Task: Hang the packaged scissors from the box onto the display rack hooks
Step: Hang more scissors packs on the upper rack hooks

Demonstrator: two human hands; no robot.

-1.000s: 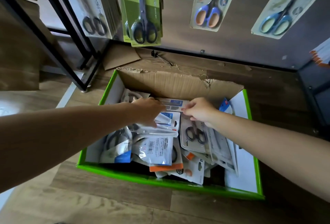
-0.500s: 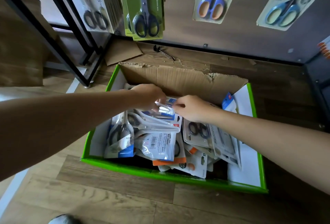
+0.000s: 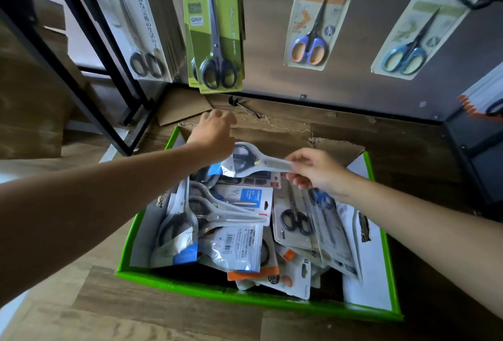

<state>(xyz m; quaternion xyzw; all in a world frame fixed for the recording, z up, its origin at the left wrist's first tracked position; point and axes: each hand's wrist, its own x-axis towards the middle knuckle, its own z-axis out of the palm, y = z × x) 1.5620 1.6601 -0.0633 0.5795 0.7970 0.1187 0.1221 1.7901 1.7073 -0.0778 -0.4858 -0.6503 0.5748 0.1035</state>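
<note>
Above box [image 3: 245,300], 12 o'clock | my right fingers [image 3: 299,161] pinch scissors pack [image 3: 253,158] by tip to lift it clear | left fingers [image 3: 217,116]: cannot tell.

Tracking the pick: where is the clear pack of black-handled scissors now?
Head view, centre: the clear pack hangs over the far end of the box, its tip pinched by the right hand, handles beside the left hand.

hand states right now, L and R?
Left hand: fingers curled away from camera, cannot tell if it holds anything.
Right hand: pinching the blade end of a clear scissors pack.
</note>
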